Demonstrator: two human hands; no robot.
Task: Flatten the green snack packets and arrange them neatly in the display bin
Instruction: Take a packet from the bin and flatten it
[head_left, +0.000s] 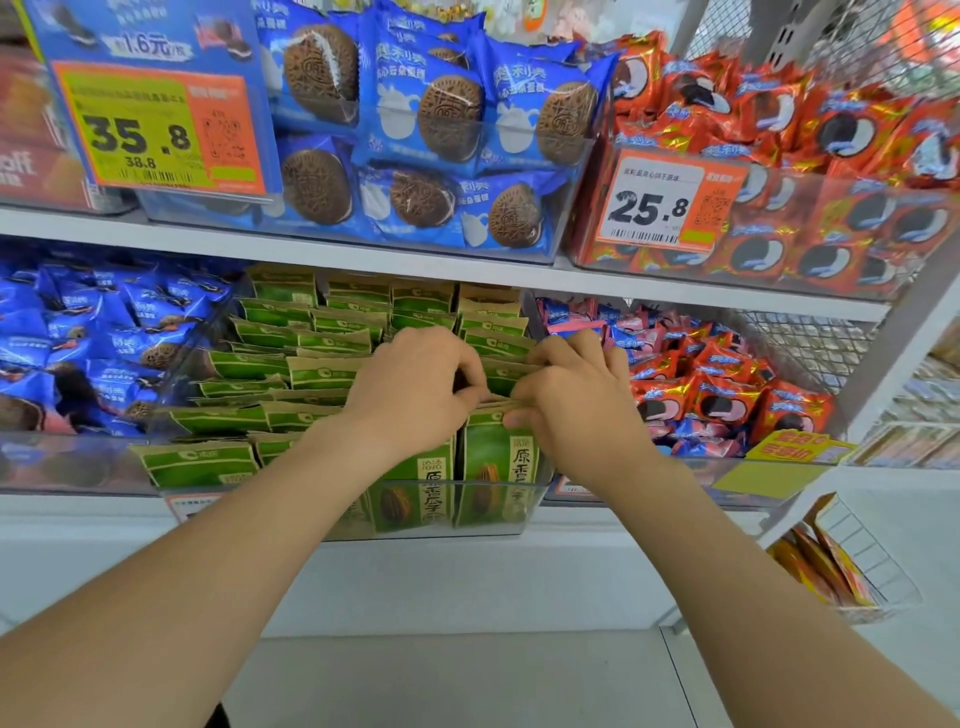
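Observation:
Green snack packets (291, 364) with tan tops stand in rows inside a clear display bin (332, 519) on the lower shelf. My left hand (415, 395) and my right hand (566, 405) meet at the front right of the bin. Both pinch the tan top edges of the front green packets (493, 452) there. My fingers curl over those tops and hide them. The packets at the rear lean backward in stacked rows.
Blue cookie packs (93, 338) fill the bin to the left, red and pink packs (701, 384) the bin to the right. The shelf above (311, 249) holds blue and red cookie bins with price tags. A wire rack (831, 561) hangs at lower right.

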